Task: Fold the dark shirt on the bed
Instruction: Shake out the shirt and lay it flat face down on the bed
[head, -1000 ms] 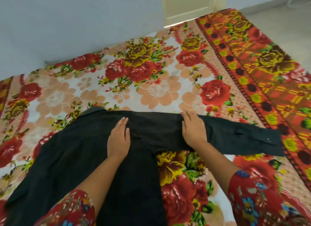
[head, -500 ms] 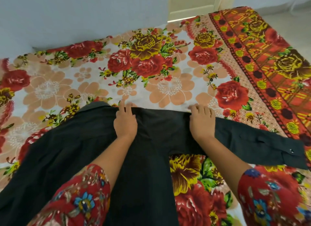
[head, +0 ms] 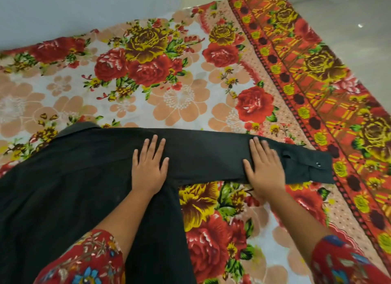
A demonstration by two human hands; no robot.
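Here, left hand [head: 149,167] and right hand [head: 264,167] lie flat, grip wide, holding nothing. Dark shirt [head: 63,188] under both palms; its sleeve [head: 306,163] extends right of the right hand.

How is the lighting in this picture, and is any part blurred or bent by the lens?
Head view: light is soft and even, with hardly any shadow under the left hand or right hand; the dark shirt shows little fabric detail; a small glare spot sits on the floor; the bedsheet edges curve from the wide lens; focus is sharp.

Both hands [head: 207,169] have slid back from the shirt's [head: 63,188] far edge, seemingly spreading flatter.
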